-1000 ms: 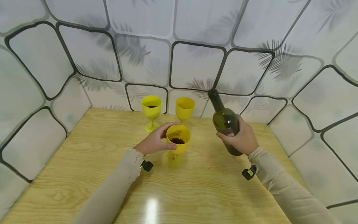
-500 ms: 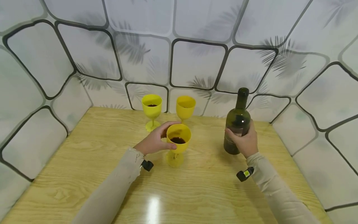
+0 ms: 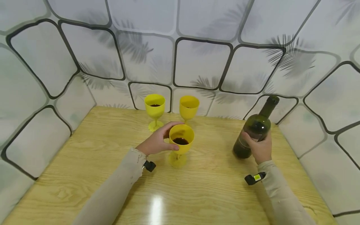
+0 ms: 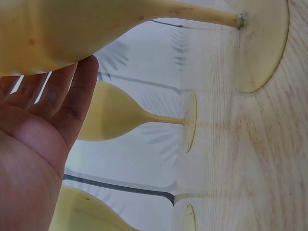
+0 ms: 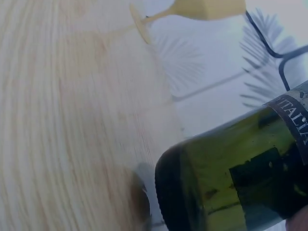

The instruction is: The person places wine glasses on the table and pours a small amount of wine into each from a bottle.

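My left hand [image 3: 158, 141] holds the bowl of the nearest yellow goblet [image 3: 181, 142], thumb on the near side and fingers round the far side. Dark liquid lies in that goblet, whose foot [image 4: 262, 45] stands on the table in the left wrist view. On the right, my right hand [image 3: 261, 148] grips a dark green wine bottle [image 3: 254, 128] round its label. The bottle leans, with its neck toward the upper right and its base close over the table. Part of its label and its glass base [image 5: 207, 183] fill the right wrist view.
Behind the held goblet stand two more goblets: a brighter yellow one [image 3: 155, 106] with dark liquid at the left and an orange-yellow one [image 3: 189, 107] beside it. A patterned wall [image 3: 202, 62] closes off the back and sides of the wooden table [image 3: 202, 193].
The right hand has carried the bottle to the right, and its neck has swung from leaning left, through upright, to leaning right. The left hand and its goblet have stayed in place.
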`<state>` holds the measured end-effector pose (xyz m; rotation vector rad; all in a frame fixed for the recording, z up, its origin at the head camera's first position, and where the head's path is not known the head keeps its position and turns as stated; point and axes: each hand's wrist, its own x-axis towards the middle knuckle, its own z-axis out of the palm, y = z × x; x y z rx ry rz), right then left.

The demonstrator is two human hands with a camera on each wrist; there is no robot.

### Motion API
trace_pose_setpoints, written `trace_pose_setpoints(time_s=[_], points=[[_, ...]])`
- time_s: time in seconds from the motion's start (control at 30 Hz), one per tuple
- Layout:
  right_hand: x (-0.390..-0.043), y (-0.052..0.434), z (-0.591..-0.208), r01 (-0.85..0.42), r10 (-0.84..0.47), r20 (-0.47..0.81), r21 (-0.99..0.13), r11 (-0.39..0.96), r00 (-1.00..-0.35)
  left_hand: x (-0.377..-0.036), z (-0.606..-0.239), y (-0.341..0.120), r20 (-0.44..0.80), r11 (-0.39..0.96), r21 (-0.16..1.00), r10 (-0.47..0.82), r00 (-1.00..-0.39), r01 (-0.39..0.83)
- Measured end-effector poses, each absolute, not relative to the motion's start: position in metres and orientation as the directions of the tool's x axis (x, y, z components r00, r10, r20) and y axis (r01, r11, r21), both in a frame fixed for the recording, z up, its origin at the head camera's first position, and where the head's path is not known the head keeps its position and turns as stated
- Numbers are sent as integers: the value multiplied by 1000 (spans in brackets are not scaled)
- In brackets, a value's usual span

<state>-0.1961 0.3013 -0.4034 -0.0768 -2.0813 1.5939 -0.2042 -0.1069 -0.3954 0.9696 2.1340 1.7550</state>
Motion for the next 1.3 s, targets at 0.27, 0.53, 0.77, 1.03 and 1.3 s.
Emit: trace_pose_setpoints(time_s=[0.27, 0.53, 0.77, 1.03, 1.3], points=[[-199, 318, -412, -265, 454, 353, -932, 248, -818, -205, -397, -107, 240, 67, 936, 598, -765, 346], [-196, 330, -419, -286, 464, 343, -939, 191, -817, -206, -398, -105, 226, 68, 941, 599, -768, 330], [-198, 334, -421, -256, 483, 301, -953, 159, -822, -205, -397, -106, 243, 46, 941, 600, -762, 336], [-196, 338, -424, -201, 458, 281, -956, 216, -843, -205, -396, -106, 235, 52, 943, 597, -767, 329], [-191, 342, -424, -287, 389, 331, -943, 169, -859, -205, -397, -105, 230, 52, 946, 592, -773, 321]])
